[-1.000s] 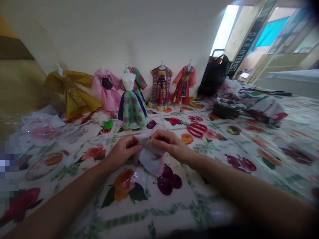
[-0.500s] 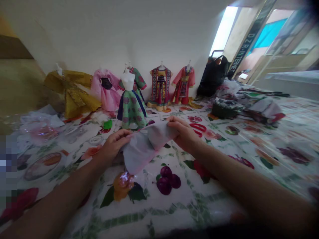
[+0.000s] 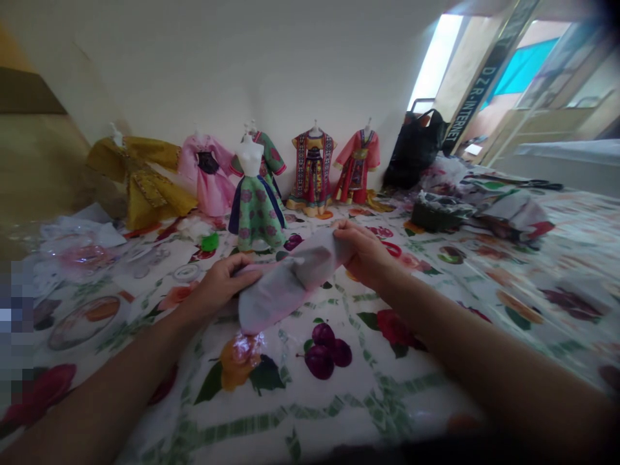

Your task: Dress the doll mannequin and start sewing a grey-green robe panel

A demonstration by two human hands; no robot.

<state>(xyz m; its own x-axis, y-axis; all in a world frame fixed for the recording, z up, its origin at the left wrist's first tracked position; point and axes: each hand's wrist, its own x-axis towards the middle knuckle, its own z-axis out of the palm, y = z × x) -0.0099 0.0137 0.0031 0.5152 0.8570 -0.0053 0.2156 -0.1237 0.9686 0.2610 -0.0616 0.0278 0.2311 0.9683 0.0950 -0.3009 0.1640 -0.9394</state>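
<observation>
A pale grey piece of fabric (image 3: 281, 294) with pinkish edges stretches between my two hands, just above the table. My left hand (image 3: 227, 279) pinches its left end, thumb on top. At the upper right corner, my right hand (image 3: 363, 252) grips the cloth between thumb and fingers. The middle of the cloth is creased, and its lower left part hangs down. Beyond the hands stands a small white dress form (image 3: 250, 158) wearing a green floral skirt (image 3: 258, 216) with dark blue side panels. Red scissor handles (image 3: 391, 248) show partly behind my right hand.
Along the wall stand miniature outfits: a gold dress (image 3: 148, 181), a pink dress (image 3: 208, 174), a patterned costume (image 3: 314, 171) and a red robe (image 3: 358, 168). Plastic wrapping (image 3: 77, 245) lies left. A black bag (image 3: 416, 148) and a dark basket (image 3: 442, 210) stand right. A fruit-print tablecloth (image 3: 329, 413) covers the table.
My right hand has moved slightly right and up, drawing the cloth longer and narrower. My left thumb now lies further over the cloth. More of the scissors is covered.
</observation>
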